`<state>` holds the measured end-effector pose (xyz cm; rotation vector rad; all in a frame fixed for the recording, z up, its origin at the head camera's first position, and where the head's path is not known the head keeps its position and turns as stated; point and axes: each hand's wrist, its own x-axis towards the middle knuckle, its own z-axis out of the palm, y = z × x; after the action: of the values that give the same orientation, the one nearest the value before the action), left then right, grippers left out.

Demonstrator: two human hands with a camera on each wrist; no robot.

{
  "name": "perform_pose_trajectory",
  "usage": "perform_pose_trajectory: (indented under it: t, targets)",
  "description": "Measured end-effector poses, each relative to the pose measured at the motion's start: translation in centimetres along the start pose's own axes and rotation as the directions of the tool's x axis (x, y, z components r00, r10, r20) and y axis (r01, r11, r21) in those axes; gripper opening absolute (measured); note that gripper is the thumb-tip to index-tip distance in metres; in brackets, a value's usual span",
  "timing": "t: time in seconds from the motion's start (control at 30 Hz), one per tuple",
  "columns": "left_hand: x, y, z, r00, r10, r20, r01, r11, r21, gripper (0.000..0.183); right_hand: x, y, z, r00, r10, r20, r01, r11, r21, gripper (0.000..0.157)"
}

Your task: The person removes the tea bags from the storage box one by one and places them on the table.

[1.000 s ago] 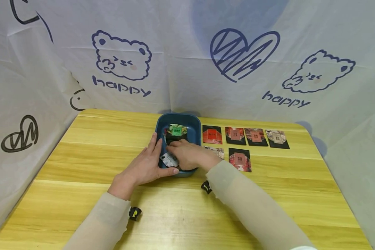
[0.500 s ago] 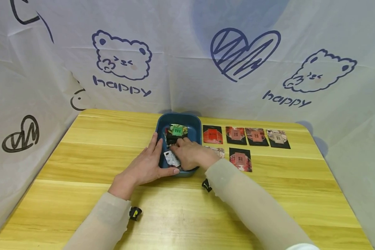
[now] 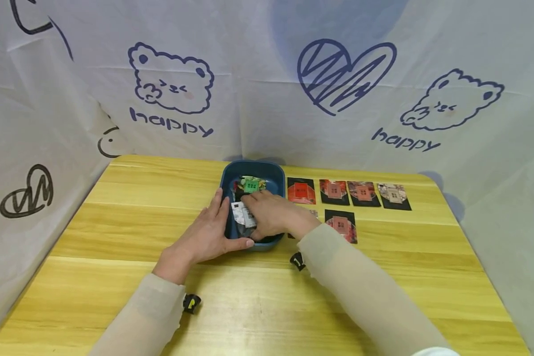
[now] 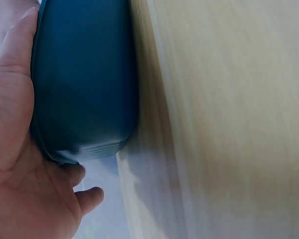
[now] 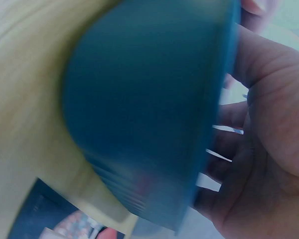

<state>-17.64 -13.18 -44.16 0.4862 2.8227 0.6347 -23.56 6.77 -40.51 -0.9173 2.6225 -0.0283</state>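
A blue rectangular bin [image 3: 279,180] stands at the back of the table, with several small printed packets inside. My left hand [image 3: 203,235] rests on its left side, fingers extended along the wall and thumb along the front rim. In the left wrist view the palm lies against the bin wall [image 4: 87,74]. My right hand [image 3: 271,215] reaches over the right rim, its fingers bent down inside. It holds a white-and-black packet [image 3: 239,212], partly covered by the fingers. A green-labelled packet [image 3: 251,186] lies behind them in the bin.
Right of the bin lies a back row of packets: a bright red one [image 3: 301,191], two darker red ones [image 3: 334,192] and a beige one [image 3: 393,196]. In front lie a red packet [image 3: 340,225] and another mostly hidden by my right arm. White cloth [image 3: 267,133] hangs behind the table.
The white-and-black packet has shifted up and turned inside the bin along with my right hand, which has moved slightly back. My left hand has stayed against the bin.
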Motion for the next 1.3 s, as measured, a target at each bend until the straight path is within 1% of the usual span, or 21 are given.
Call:
perform_pose_trajectory:
  t: [0.13,0.3,0.5,0.7,0.83,0.93,1.1,1.3]
  targets:
    - [0.1,0.2,-0.2,1.000,0.013,-0.012,-0.012,0.998,0.067,0.135,-0.9,0.3,-1.0,0.998,0.016,-0.058,-0.015,1.000,0.010,0.101]
    - [0.1,0.6,-0.6,1.000,0.013,0.000,-0.013,0.990,0.143,0.135,-2.6,1.0,-2.1,0.992,0.046,-0.117,-0.045,0.999,0.014,0.101]
    - [0.2,0.9,-0.9,1.000,-0.003,0.018,0.000,0.987,0.162,0.134,-5.0,2.7,-2.4,0.985,0.100,-0.137,-0.095,0.994,0.047,0.104]
    - [0.3,1.1,-0.9,1.000,-0.007,0.023,0.003,0.986,0.164,0.134,-7.3,4.7,-2.1,0.976,0.148,-0.158,-0.140,0.988,0.061,0.105]
    - [0.3,1.3,-0.9,1.000,-0.006,0.024,0.002,0.986,0.169,0.133,-9.1,6.5,-1.8,0.970,0.177,-0.166,-0.165,0.983,0.080,0.106]
    - [0.3,1.4,-1.0,1.000,-0.004,0.027,0.000,0.984,0.177,0.133,-10.6,8.0,-1.3,0.967,0.210,-0.147,-0.198,0.976,0.091,0.106]
    - [0.3,1.5,-1.0,1.000,-0.006,0.030,0.001,0.985,0.173,0.131,-13.0,10.9,-0.3,0.956,0.267,-0.124,-0.258,0.963,0.081,0.109]
    - [0.3,1.4,-0.9,1.000,-0.007,0.031,0.002,0.989,0.151,0.132,-15.2,14.0,1.1,0.943,0.315,-0.104,-0.311,0.949,0.058,0.109]
